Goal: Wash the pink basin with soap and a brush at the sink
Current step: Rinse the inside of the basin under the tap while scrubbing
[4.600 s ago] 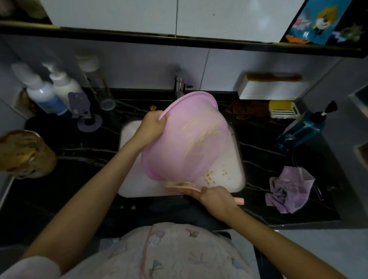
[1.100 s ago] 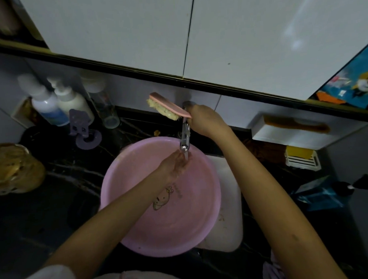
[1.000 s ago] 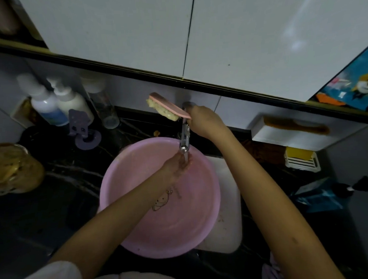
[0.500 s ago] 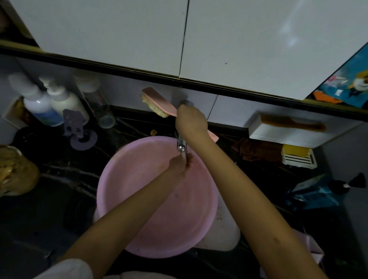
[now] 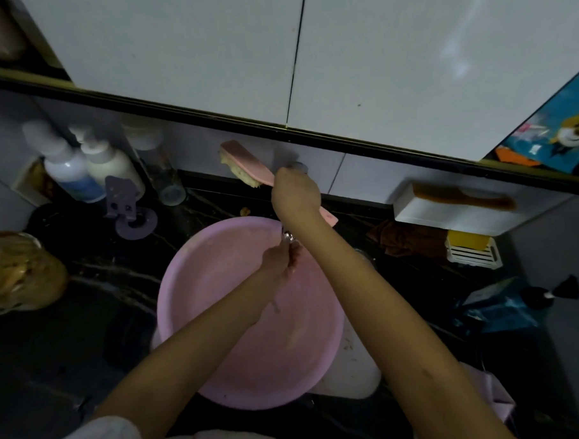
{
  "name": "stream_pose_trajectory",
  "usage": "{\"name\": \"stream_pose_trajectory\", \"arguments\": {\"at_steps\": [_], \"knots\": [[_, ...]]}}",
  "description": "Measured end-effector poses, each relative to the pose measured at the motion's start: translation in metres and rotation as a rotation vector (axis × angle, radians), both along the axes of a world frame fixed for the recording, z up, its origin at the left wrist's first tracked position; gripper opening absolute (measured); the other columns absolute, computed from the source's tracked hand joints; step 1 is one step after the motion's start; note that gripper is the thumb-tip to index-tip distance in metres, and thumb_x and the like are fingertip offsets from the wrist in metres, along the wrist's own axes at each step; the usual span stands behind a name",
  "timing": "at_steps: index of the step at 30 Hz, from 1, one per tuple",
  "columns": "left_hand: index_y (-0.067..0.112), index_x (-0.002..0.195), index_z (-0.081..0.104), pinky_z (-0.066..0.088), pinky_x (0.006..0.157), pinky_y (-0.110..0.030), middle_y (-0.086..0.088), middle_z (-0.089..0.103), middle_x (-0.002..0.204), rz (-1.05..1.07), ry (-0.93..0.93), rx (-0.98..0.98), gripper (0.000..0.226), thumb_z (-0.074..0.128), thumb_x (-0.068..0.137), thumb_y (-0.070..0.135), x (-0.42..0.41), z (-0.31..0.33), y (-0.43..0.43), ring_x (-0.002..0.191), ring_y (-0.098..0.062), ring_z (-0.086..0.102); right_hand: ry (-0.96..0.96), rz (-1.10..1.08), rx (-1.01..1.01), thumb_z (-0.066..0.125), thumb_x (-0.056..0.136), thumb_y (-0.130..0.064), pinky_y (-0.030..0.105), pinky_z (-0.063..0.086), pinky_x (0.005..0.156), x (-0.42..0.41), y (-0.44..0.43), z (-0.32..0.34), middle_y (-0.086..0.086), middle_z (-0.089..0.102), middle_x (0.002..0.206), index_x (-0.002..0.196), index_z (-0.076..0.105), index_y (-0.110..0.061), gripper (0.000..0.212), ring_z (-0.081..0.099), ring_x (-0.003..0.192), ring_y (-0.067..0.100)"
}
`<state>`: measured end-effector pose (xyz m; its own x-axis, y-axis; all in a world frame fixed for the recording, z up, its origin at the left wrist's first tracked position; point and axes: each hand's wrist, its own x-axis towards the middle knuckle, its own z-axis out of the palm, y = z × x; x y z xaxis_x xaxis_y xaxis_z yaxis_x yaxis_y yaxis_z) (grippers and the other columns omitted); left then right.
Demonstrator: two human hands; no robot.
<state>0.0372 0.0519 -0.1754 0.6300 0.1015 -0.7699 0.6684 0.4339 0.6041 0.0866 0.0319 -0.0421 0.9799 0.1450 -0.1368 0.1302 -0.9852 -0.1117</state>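
The pink basin (image 5: pixel 233 324) sits upright, resting over the white sink (image 5: pixel 353 374). My left hand (image 5: pixel 280 259) reaches across the basin and is held just under the faucet spout (image 5: pixel 287 236), fingers loosely bent, holding nothing. My right hand (image 5: pixel 295 194) is raised above the faucet at the back wall and grips the handle of the pink brush (image 5: pixel 246 164). The brush head, with pale bristles facing down, points up and left. The top of the faucet is hidden behind my right hand.
White pump bottles (image 5: pixel 68 169) and a purple holder (image 5: pixel 125 206) stand at the back left of the dark counter. At the right lie a brown cloth (image 5: pixel 408 237), a yellow soap in a white dish (image 5: pixel 471 246) and a blue pump bottle (image 5: pixel 504 309).
The basin, earlier tilted on its edge, now lies upright over the sink. My right hand has lifted the brush to the faucet and drifted slightly left; my left hand stays under the spout.
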Motion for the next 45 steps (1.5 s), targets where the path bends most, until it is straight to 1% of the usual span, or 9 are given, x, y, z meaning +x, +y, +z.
{"name": "stream_pose_trajectory", "arguments": {"at_steps": [5, 14, 21, 23, 26, 28, 32, 38, 45], "knots": [[0.009, 0.067, 0.057, 0.041, 0.041, -0.021, -0.006, 0.055, 0.055, -0.005, -0.001, 0.022, 0.032, 0.048, 0.097, 0.016, 0.003, 0.003, 0.003, 0.048, -0.013, 0.046, 0.022, -0.024, 0.052, 0.047, 0.092, 0.001, 0.036, 0.050, 0.083, 0.009, -0.001, 0.001, 0.025, 0.049, 0.133, 0.127, 0.051, 0.003, 0.036, 0.060, 0.106, 0.029], [0.008, 0.073, 0.057, 0.044, 0.056, -0.021, -0.006, 0.055, 0.072, -0.029, -0.013, 0.014, 0.020, 0.053, 0.093, 0.010, 0.005, -0.004, 0.000, 0.057, -0.012, 0.049, 0.073, -0.033, 0.142, 0.047, 0.092, 0.000, 0.036, 0.049, 0.081, 0.010, -0.007, 0.003, 0.018, 0.056, 0.121, 0.120, 0.054, 0.001, 0.029, 0.059, 0.104, 0.029], [0.009, 0.062, 0.052, 0.034, 0.043, -0.024, -0.005, 0.052, 0.045, -0.181, -0.054, 0.208, 0.036, 0.042, 0.096, 0.004, 0.010, -0.005, -0.001, 0.038, -0.014, 0.043, 0.060, -0.037, 0.162, 0.049, 0.092, -0.001, 0.038, 0.049, 0.081, 0.009, -0.007, 0.001, 0.018, 0.056, 0.120, 0.121, 0.053, 0.002, 0.030, 0.060, 0.102, 0.029], [0.004, 0.066, 0.053, 0.040, 0.048, -0.028, -0.012, 0.056, 0.055, -0.267, -0.128, 0.320, 0.035, 0.041, 0.098, 0.010, 0.012, -0.007, -0.004, 0.050, -0.023, 0.053, 0.051, -0.035, 0.157, 0.049, 0.092, -0.002, 0.038, 0.050, 0.080, 0.009, -0.008, 0.000, 0.020, 0.055, 0.123, 0.122, 0.053, 0.002, 0.030, 0.060, 0.101, 0.030], [-0.005, 0.099, 0.061, 0.049, 0.081, -0.039, -0.018, 0.062, 0.095, -0.363, -0.262, 0.423, 0.028, 0.045, 0.097, 0.017, 0.008, -0.009, -0.001, 0.095, -0.030, 0.060, 0.059, -0.036, 0.154, 0.049, 0.092, -0.002, 0.038, 0.050, 0.081, 0.009, -0.008, 0.000, 0.019, 0.056, 0.123, 0.124, 0.051, 0.002, 0.032, 0.060, 0.102, 0.030], [-0.001, 0.105, 0.060, 0.047, 0.087, -0.037, -0.014, 0.057, 0.098, -0.427, -0.315, 0.432, 0.031, 0.044, 0.095, 0.023, 0.006, -0.005, -0.003, 0.095, -0.024, 0.056, 0.052, -0.025, 0.156, 0.048, 0.093, -0.002, 0.037, 0.049, 0.079, 0.007, -0.009, 0.001, 0.018, 0.058, 0.119, 0.122, 0.053, 0.002, 0.030, 0.061, 0.101, 0.030], [0.008, 0.063, 0.047, 0.035, 0.054, -0.030, -0.013, 0.048, 0.063, -0.398, -0.182, 0.354, 0.034, 0.043, 0.096, 0.011, 0.014, -0.009, -0.004, 0.056, -0.023, 0.044, 0.033, -0.016, 0.177, 0.046, 0.094, -0.003, 0.036, 0.047, 0.076, 0.006, -0.010, 0.002, 0.017, 0.059, 0.114, 0.116, 0.055, 0.002, 0.025, 0.061, 0.097, 0.029], [0.017, 0.060, 0.039, 0.022, 0.042, -0.021, 0.000, 0.038, 0.052, -0.386, -0.148, 0.173, 0.043, 0.037, 0.100, 0.032, 0.008, -0.007, -0.003, 0.042, -0.011, 0.030, 0.022, -0.014, 0.188, 0.046, 0.094, -0.004, 0.034, 0.046, 0.072, 0.006, -0.010, 0.000, 0.017, 0.061, 0.112, 0.115, 0.056, 0.002, 0.023, 0.061, 0.096, 0.028], [0.015, 0.060, 0.038, 0.022, 0.032, -0.016, -0.001, 0.037, 0.053, -0.260, -0.146, 0.116, 0.041, 0.035, 0.101, 0.013, 0.013, -0.001, -0.004, 0.029, -0.006, 0.031, 0.016, -0.013, 0.179, 0.046, 0.094, -0.005, 0.034, 0.048, 0.073, 0.007, -0.010, -0.001, 0.016, 0.061, 0.111, 0.115, 0.056, 0.002, 0.024, 0.062, 0.095, 0.028]]}}
